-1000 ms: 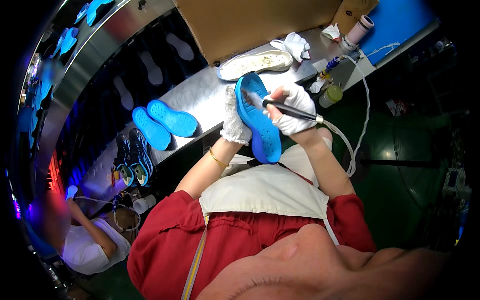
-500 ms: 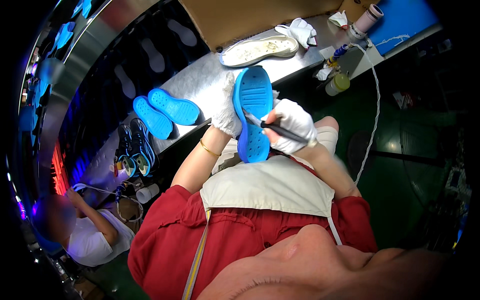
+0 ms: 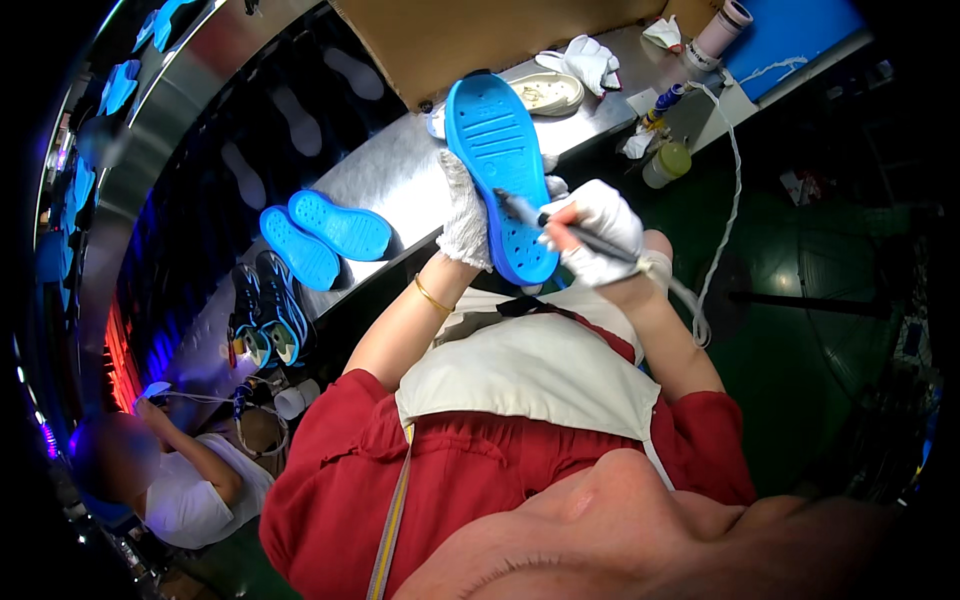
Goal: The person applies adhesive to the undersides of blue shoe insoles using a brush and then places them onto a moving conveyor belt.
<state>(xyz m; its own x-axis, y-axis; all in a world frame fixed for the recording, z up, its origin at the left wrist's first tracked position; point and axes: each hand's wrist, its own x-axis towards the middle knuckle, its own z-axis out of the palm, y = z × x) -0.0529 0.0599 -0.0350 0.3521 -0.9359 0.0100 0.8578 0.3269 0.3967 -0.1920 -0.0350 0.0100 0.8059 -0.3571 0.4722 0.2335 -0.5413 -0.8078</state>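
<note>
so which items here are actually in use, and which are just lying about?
In use: ridged blue rubber shoe sole, left hand, right hand, thin dark pen-like tool.
Lying about: two blue soles, white shoe, crumpled white gloves, yellowish bottle.

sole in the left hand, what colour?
Bright blue: the shoe sole, held by the gloved left hand, has a ridged tread. The head view shows it best.

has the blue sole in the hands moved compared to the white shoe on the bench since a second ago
Yes. The blue sole, gripped by the left hand while the right hand works a pen-like tool on it, has risen toward the white shoe and now overlaps it.
</note>
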